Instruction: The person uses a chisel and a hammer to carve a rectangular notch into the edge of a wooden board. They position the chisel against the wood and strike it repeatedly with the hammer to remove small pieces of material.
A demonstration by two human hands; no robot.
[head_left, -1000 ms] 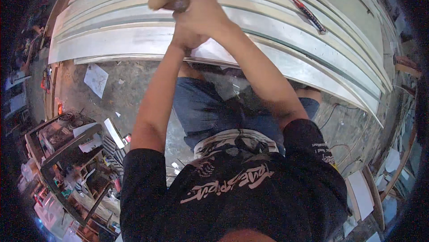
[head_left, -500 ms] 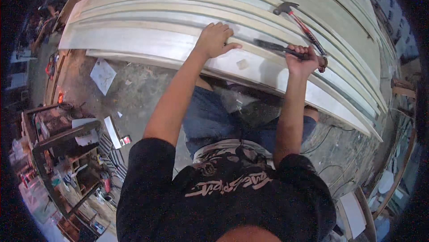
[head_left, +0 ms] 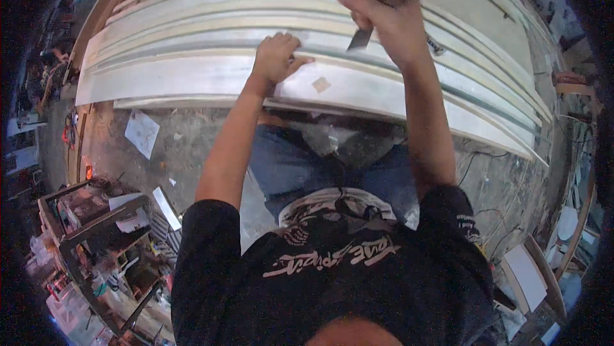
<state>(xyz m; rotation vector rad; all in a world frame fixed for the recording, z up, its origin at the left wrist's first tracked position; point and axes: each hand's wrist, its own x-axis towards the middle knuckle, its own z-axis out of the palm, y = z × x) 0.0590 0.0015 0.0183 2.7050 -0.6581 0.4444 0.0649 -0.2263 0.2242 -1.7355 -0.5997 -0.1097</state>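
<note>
My left hand (head_left: 276,58) lies on the near part of a pale wooden panel (head_left: 192,77), its thumb stretched out along a thin batten (head_left: 345,62) and the other fingers laid over the edge. Nothing shows in its grasp. Higher and to the right, my right hand (head_left: 388,16) is raised above the panel, closed round a flat-bladed tool (head_left: 361,39). The blade, cut at a slant, points down toward the battens. A brown wooden end, blurred, sticks up past the fist. Behind that wrist, the end of the hammer (head_left: 435,47) peeks out; the rest is hidden.
Several long battens run across the panel. A small tan square (head_left: 320,84) lies near its front edge. On the concrete floor are a white sheet (head_left: 142,133) and a narrow white strip (head_left: 167,208). A cluttered dark-framed stand (head_left: 96,221) stands at left; a framed white board (head_left: 524,275) leans at lower right.
My right hand has lifted the tool up and away from the panel, turning its blade from leftward to downward. The left hand stays on the batten; the whole view has shifted slightly.
</note>
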